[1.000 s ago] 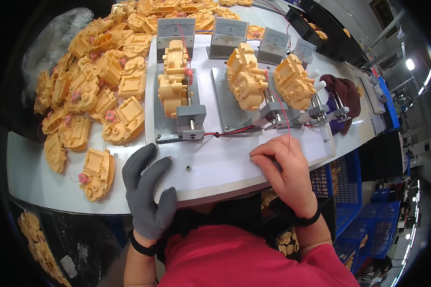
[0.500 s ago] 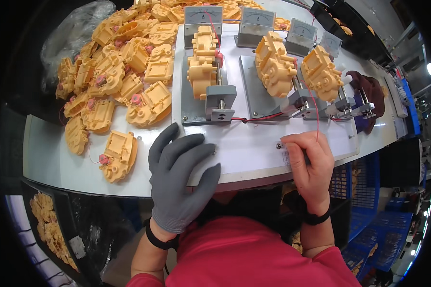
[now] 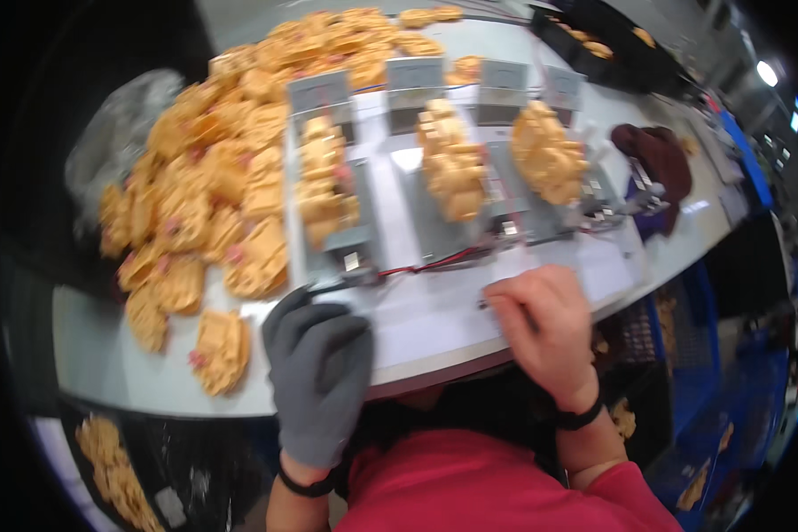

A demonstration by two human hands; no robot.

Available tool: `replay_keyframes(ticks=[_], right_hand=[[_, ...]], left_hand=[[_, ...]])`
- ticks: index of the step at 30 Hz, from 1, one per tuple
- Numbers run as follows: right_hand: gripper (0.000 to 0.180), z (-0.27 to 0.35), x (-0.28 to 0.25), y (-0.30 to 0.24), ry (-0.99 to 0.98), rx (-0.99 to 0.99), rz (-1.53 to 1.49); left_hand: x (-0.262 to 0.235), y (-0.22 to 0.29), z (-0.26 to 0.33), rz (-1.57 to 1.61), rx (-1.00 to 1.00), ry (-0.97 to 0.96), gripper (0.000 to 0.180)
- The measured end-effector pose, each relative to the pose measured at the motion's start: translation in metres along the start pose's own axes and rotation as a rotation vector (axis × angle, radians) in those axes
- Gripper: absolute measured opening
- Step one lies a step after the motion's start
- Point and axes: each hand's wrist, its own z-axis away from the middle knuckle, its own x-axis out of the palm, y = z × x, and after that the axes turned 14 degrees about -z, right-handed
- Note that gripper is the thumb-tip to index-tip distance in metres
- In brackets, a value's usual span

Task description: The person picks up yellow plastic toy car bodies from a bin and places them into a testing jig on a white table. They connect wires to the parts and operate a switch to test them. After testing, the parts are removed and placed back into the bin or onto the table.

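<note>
My left hand, in a grey glove, is at the board's front left with its fingers loosely bent and apart; I see nothing in it. My bare right hand is closed, thumb and forefinger together, beside a small metal knob on the white board. Whatever those fingers hold is hidden. Beyond my hands, three yellow plastic housings sit on grey fixtures: a left housing, a middle housing and a right housing. Red and black wires run between the fixtures. The picture is blurred.
Many yellow housings are heaped at the left, and a single housing lies nearer me. Panel meters stand behind the fixtures. A dark red cloth lies at the right. Below the table's right side are blue crates.
The whole view has shifted, so the table and fixtures appear lower. My left hand's fingers are more bent than before. My right hand stays closed beside the knob.
</note>
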Motion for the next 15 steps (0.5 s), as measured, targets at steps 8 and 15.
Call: replay_keyframes(ticks=[8, 15], right_hand=[[0.01, -0.003, 0.001, 0.006, 0.031, -0.017, -0.024], [0.012, 0.001, -0.001, 0.0, 0.043, 0.037, -0.004]], left_hand=[[0.005, -0.02, 0.004, 0.07, -0.004, -0.043, 0.009], [-0.008, -0.005, -0.006, -0.053, 0.128, -0.082, 0.012]])
